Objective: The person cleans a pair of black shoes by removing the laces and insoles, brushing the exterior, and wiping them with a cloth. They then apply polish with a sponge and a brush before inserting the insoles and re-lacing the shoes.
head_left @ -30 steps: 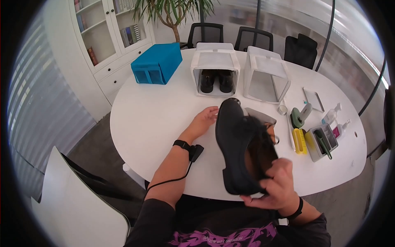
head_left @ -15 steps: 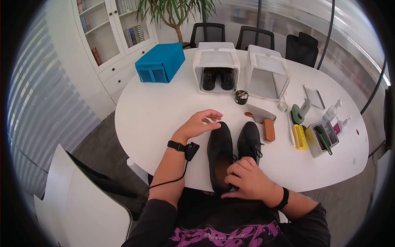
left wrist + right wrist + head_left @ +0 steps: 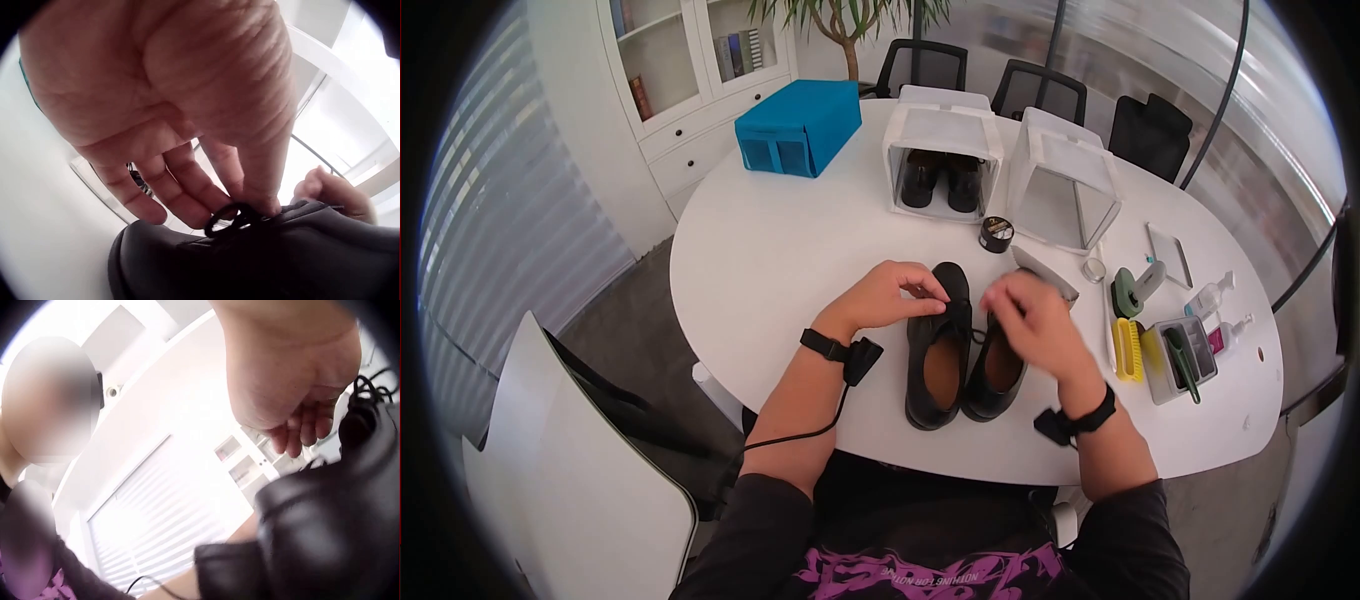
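Two black lace-up shoes stand side by side on the white table point(image 3: 800, 240), toes pointing away from me. My left hand point(image 3: 890, 295) is over the front of the left shoe point(image 3: 926, 412). In the left wrist view, its thumb and index finger pinch the black shoelace point(image 3: 251, 215) beside a small loop, while the other fingers hang loosely bent. My right hand point(image 3: 1040, 325) hovers over the right shoe point(image 3: 990, 402), fingers loosely curled with nothing between them, hiding the shoe's front. The right wrist view shows dark laces point(image 3: 369, 387) close beside that hand.
Behind the shoes are a round black tin point(image 3: 996, 234), a white shoe box point(image 3: 945, 128) holding dark shoes, another white box point(image 3: 1065, 170) and a blue box point(image 3: 795, 130). To the right lie a yellow brush point(image 3: 1127, 350), a green brush point(image 3: 1125, 292), a grey caddy point(image 3: 1170, 390) and pump bottles point(image 3: 1210, 297).
The right hand set the lifted shoe down beside the other, let go of it and moved forward over the right shoe. The left hand moved onto the left shoe's laces.
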`<state>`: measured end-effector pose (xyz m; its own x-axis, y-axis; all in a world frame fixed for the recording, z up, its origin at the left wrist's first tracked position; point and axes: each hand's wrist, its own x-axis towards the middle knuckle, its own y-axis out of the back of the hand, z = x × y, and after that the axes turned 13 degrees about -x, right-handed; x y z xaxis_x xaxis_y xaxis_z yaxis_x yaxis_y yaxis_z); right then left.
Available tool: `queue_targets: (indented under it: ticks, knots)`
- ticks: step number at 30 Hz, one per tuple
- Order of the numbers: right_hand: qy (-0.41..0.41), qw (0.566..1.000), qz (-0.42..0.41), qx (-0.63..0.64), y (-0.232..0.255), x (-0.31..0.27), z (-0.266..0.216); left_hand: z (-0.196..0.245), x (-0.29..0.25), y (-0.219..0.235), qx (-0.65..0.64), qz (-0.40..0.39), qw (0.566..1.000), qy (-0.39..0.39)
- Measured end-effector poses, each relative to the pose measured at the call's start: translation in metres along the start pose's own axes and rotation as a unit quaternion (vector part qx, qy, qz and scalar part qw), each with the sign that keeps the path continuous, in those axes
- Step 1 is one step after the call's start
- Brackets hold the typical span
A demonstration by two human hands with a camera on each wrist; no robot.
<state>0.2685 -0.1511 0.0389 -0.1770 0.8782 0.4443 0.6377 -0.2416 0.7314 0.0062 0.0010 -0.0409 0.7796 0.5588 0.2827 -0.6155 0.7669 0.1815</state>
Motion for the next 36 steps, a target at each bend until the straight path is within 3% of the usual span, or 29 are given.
queue_targets:
  ticks: [1, 4, 6, 7, 10, 11, 12, 13, 14, 16, 18, 26, 32, 34, 36]
  knots:
    - [-0.009, 0.999, 0.020, -0.023, 0.000, 0.011, 0.011, 0.001, 0.000, -0.001, 0.003, 0.000, 1.000, -0.001]
    - [-0.041, 0.994, -0.057, -0.085, 0.009, 0.035, 0.018, 0.007, 0.001, -0.007, -0.043, 0.044, 0.997, 0.037]
    - [-0.098, 0.968, -0.191, -0.129, 0.011, 0.045, 0.012, 0.007, 0.002, -0.008, -0.071, 0.049, 0.995, 0.042]
    - [-0.099, 0.967, -0.197, -0.127, 0.012, 0.046, 0.008, 0.007, 0.002, -0.009, -0.097, 0.053, 0.993, 0.046]
    - [-0.079, 0.972, -0.207, -0.084, 0.010, 0.047, 0.005, 0.015, 0.003, -0.012, -0.073, 0.091, 0.993, 0.036]
    - [-0.032, 0.981, -0.183, -0.055, 0.008, 0.046, 0.009, 0.016, 0.004, -0.011, -0.076, 0.090, 0.992, 0.041]
    - [0.016, 0.987, -0.157, -0.027, 0.006, 0.045, 0.014, 0.016, 0.004, -0.009, -0.010, 0.080, 0.996, -0.037]
    - [0.013, 0.987, -0.160, -0.025, 0.004, 0.044, 0.018, 0.019, 0.003, -0.007, 0.057, 0.070, 0.989, -0.115]
    - [0.025, 0.987, -0.160, -0.004, 0.002, 0.043, 0.023, 0.026, 0.001, -0.008, 0.056, 0.070, 0.990, -0.112]
    - [0.035, 0.987, -0.157, 0.018, 0.000, 0.046, 0.029, 0.042, -0.003, -0.011, 0.016, -0.014, 0.998, -0.057]
    - [0.108, 0.975, -0.194, 0.000, 0.000, 0.050, 0.027, 0.044, -0.002, -0.019, 0.015, -0.021, 0.998, -0.054]
    - [0.136, 0.973, -0.187, 0.014, -0.002, 0.049, 0.035, 0.041, -0.002, -0.022, -0.004, -0.041, 0.999, -0.034]
    - [0.165, 0.970, -0.178, -0.009, -0.001, 0.048, 0.043, 0.037, 0.002, -0.022, -0.003, -0.013, 0.998, -0.059]
    - [0.166, 0.970, -0.176, -0.005, -0.001, 0.047, 0.043, 0.035, 0.000, -0.021, -0.139, 0.044, 0.989, 0.031]
    - [0.168, 0.970, -0.174, -0.019, -0.002, 0.048, 0.042, 0.029, 0.002, -0.018, -0.160, 0.075, 0.984, -0.008]
